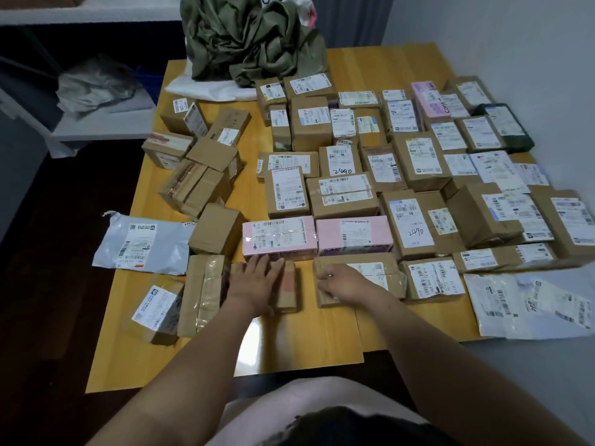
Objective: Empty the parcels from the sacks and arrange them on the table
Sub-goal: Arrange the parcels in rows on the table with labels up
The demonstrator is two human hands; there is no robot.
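A grey shelf (103,127) stands on the left, above the dark floor (48,317). A white wall (515,33) is on the right.

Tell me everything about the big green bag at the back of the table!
The green sack looks like thin olive-green cloth. It is crumpled into deep folds and slumped in a heap, not standing tall. It sits at the far end of the wooden table, partly on a white sheet or bag. Its front folds come down right beside the nearest brown parcels. Something white and pink pokes out behind it.
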